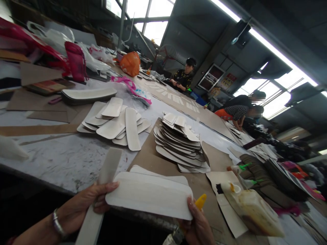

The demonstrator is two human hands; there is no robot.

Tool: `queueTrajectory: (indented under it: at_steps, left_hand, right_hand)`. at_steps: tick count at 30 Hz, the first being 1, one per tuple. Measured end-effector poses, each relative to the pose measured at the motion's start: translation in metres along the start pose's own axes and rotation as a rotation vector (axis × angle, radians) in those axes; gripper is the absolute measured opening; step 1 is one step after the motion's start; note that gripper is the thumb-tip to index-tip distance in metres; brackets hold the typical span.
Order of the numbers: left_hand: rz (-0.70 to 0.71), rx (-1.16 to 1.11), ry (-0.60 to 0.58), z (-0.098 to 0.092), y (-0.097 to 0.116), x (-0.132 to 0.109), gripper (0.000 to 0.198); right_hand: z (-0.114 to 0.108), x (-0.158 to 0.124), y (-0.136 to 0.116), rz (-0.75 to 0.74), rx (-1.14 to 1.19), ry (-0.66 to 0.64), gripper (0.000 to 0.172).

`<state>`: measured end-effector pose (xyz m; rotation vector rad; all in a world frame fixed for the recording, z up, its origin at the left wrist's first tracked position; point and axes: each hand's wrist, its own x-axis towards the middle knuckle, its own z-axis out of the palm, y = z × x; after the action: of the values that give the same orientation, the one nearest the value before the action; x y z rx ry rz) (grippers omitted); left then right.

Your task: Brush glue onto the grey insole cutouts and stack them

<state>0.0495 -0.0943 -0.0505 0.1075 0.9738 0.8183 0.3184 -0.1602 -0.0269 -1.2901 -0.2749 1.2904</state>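
Observation:
A white, round-cornered panel (150,194) is held level between my two hands at the table's near edge. My left hand (89,200) is closed, its thumb on the panel's left end, and also grips a long pale strip (111,165) that slants across the palm. My right hand (198,223) pinches the panel's right end. In the same hand is a brush with a yellow handle (201,201); its metal collar shows below the fingers. Behind the held panel, a similar white piece (158,175) partly shows. A stack of white panels (178,146) stands just beyond.
Another loose pile of white panels (114,122) lies at left. A cloudy plastic container (252,207) with brownish liquid stands at right beside dark stacked pieces (260,180). Plastic bags and cardboard (41,73) crowd the far left. Several people are farther along the table.

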Motion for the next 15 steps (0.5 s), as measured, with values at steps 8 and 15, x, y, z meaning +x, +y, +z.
queueTrajectory:
  at_steps: [8,15]
  left_hand:
    - [0.077,0.278,0.021,0.003,-0.003,0.016,0.049]
    - [0.126,0.432,0.056,-0.005,-0.010,0.028,0.059]
  right_hand:
    - [-0.019,0.015,-0.022,-0.327,-0.958,0.216,0.039]
    - [0.036,0.030,-0.011,-0.841,-1.934,0.506,0.015]
